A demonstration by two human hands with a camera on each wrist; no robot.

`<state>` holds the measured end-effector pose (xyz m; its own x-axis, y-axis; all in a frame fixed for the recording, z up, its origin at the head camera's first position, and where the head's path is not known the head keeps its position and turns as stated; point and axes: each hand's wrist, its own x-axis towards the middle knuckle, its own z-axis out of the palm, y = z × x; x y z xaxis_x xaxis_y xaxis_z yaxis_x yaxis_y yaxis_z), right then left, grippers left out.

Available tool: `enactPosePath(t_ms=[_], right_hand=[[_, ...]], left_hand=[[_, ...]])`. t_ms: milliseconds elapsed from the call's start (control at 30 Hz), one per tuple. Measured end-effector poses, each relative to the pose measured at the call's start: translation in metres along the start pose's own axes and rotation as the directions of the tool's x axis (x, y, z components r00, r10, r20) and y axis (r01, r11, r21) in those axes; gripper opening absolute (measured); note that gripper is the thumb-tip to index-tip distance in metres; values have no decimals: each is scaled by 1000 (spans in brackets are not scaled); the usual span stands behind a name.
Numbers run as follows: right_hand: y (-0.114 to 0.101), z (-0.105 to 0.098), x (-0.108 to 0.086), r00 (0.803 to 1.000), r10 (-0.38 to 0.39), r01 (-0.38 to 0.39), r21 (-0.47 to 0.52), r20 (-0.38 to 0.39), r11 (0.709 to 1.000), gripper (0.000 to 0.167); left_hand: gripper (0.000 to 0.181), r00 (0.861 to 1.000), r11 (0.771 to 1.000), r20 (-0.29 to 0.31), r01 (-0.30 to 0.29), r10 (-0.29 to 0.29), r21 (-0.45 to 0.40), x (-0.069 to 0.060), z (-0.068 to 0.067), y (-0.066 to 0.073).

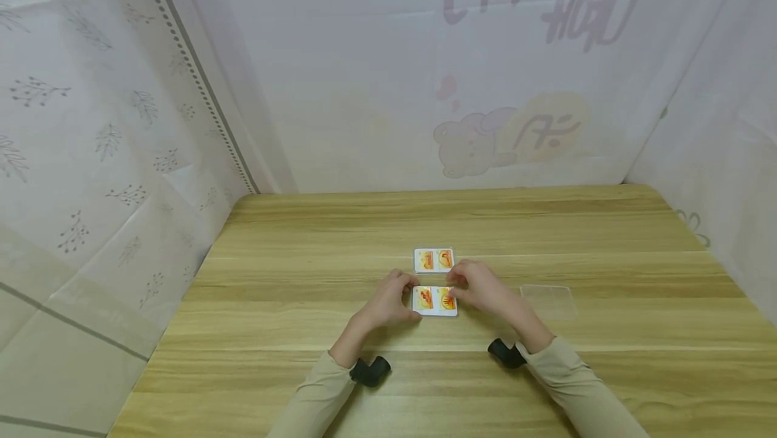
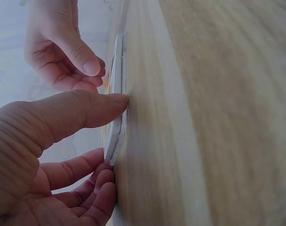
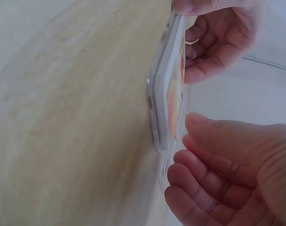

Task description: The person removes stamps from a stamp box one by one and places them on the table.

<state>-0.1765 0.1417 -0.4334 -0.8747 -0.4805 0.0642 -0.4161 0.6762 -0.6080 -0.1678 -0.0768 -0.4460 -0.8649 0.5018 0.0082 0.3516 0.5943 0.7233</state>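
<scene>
A stack of white picture cards with orange and red drawings lies in a shallow clear case on the table. My left hand grips it at the left end; in the left wrist view the thumb presses one long edge and fingertips touch near the end corner. At the right end hovers my right hand, fingers loosely curved. In the right wrist view its thumb is beside the printed face, apparently apart from it, with nothing held. Just beyond lies a second clear case of similar cards.
To the right, a clear rectangular plastic lid or tray lies flat on the wooden table. Printed cloth curtains hang behind the table and along both sides. Black wrist bands show at both sleeves.
</scene>
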Motion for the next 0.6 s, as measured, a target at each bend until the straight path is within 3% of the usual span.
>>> enactPosePath(t_ms=[600], right_hand=[[1,7,8,999,33,-34,-29,-21,999,13]], left_hand=[[51,1000,1000,2,0,0,3,0,0,0]])
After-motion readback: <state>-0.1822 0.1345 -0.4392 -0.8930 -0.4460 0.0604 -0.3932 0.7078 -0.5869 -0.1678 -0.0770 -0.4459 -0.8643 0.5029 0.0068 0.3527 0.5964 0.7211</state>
